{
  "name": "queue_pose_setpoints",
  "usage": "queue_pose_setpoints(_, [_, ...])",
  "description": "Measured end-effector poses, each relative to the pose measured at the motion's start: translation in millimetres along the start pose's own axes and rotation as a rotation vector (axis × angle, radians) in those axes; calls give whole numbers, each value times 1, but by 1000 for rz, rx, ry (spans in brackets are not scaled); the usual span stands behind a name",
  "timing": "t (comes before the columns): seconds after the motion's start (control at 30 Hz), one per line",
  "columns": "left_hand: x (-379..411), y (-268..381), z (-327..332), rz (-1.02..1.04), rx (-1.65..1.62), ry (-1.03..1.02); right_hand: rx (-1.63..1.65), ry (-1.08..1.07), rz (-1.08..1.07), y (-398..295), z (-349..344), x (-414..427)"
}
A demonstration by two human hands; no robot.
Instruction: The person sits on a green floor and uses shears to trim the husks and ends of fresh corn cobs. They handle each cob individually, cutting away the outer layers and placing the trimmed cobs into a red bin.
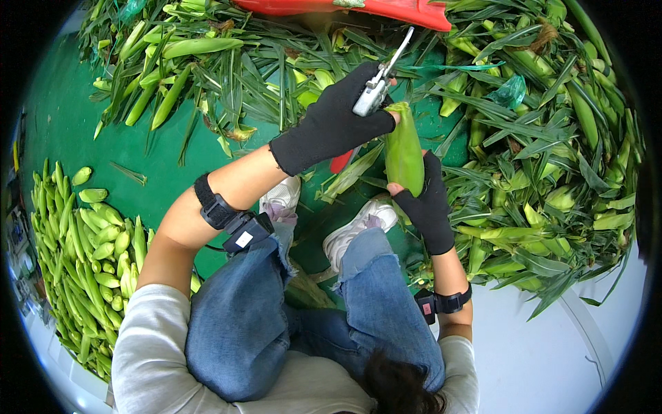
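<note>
An ear of corn in its green husk (404, 150) is held upright between both my hands, in front of my shoes. My left hand (357, 111), in a black fingerless glove, has its thumb against the top end of the ear. The same hand also holds a metal cutting tool (373, 93), perhaps pruning shears, with its blade pointing up and away. My right hand (426, 199), gloved the same way, grips the lower end of the ear, thumb on its near side. The fingers behind the ear are partly hidden.
Leafy unworked corn (538, 207) is heaped at the right, with more leaves and ears (201, 47) along the top. Husked-looking green ears (98, 259) are piled at the left on the green floor (176, 181). A red plastic object (351, 8) lies at the top edge.
</note>
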State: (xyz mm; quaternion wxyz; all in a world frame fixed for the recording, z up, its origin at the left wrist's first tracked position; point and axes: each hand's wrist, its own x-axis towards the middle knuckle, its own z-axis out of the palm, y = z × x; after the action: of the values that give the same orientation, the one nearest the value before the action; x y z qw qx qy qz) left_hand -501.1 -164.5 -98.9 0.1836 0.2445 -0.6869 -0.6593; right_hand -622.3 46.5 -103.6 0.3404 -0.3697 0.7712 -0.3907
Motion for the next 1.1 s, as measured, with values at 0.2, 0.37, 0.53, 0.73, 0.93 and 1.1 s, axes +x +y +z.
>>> queue_pose_setpoints(0.2, [2,4,-5,-64,90,9,-457,226,-197,-4,2,5])
queue_pose_setpoints(0.37, [5,4,-10,-75,-129,-59,-482,258,-263,-3,2,11])
queue_pose_setpoints(0.53, [7,5,-12,30,-17,-82,-449,246,-231,-4,5,15])
queue_pose_setpoints(0.73, [12,21,-1,-182,-399,-13,-38,181,-75,-6,14,24])
queue_pose_setpoints(0.93, [8,36,2,-290,-874,-47,772,-106,218,4,21,40])
queue_pose_setpoints(1.1, [9,34,4,-349,-1047,-112,1223,-323,292,18,29,34])
